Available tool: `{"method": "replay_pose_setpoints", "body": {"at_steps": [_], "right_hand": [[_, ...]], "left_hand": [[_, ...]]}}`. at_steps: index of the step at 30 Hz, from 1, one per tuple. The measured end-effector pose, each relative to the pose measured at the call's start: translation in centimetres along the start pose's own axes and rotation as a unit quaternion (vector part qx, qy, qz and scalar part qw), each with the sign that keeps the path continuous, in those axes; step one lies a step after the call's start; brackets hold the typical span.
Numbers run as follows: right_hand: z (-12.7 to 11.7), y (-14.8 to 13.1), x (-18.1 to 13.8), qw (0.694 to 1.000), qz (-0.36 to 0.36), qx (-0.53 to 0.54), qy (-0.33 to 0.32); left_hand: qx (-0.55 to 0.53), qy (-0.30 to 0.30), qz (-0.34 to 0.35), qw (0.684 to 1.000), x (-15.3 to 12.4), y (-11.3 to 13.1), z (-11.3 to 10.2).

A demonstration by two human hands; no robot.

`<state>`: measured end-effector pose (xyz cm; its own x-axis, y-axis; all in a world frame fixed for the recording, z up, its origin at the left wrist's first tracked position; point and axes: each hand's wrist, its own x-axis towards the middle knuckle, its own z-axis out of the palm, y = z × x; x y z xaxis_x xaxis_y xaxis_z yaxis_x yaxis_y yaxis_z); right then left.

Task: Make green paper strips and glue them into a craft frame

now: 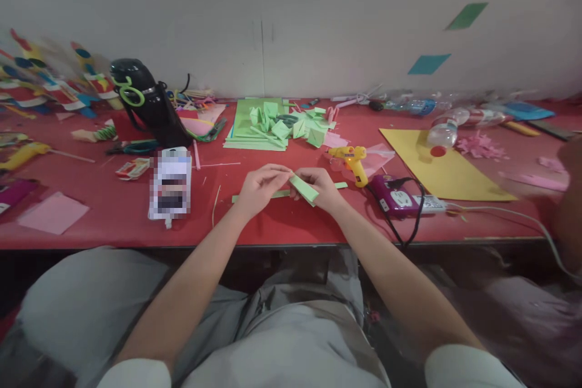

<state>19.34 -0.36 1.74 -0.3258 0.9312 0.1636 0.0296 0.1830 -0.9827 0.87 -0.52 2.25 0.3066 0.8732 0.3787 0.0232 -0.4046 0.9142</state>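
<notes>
Between my two hands is a folded strip of light green paper (304,188), held just above the red table near its front edge. My left hand (267,187) pinches the strip's upper left end between thumb and fingertips. The fingers of my right hand (322,187) are wrapped round its right side, some of them hidden behind the paper. Under and behind my hands lies a long, thin green paper strip (280,193), its ends showing on both sides. Beyond them, folded green paper pieces (282,127) are heaped on a stack of green sheets (243,110).
A yellow glue gun (352,160) and a purple power strip (394,197) lie right of my hands. Yellow card (454,176) and plastic bottles (443,133) are farther right. To the left are a phone (170,185) and a black flask (150,100). Another person's arm (570,200) shows at right.
</notes>
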Motion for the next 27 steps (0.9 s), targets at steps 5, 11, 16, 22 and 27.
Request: {"method": "replay_pose_setpoints", "body": {"at_steps": [5,11,16,22,27], "right_hand": [[0.3,0.3,-0.1,0.995,-0.008,-0.094,-0.039],[0.1,0.7,-0.4,0.973,-0.078,-0.21,0.06],[0.2,0.5,-0.3,0.972,-0.11,-0.163,0.126],[-0.1,0.3,0.2,0.989,-0.061,-0.026,0.132],[-0.3,0.2,0.3,0.99,-0.062,-0.007,0.125]], "left_hand": [[-0.09,-0.007,-0.149,0.985,0.4,-0.3,-0.2],[-0.087,0.006,-0.154,0.984,0.5,-0.1,-0.7],[-0.073,0.125,-0.057,0.988,0.7,-0.9,-1.7],[-0.09,0.181,-0.04,0.979,0.9,-1.3,-2.1],[-0.133,0.162,-0.072,0.975,1.0,-1.0,-1.9]]}}
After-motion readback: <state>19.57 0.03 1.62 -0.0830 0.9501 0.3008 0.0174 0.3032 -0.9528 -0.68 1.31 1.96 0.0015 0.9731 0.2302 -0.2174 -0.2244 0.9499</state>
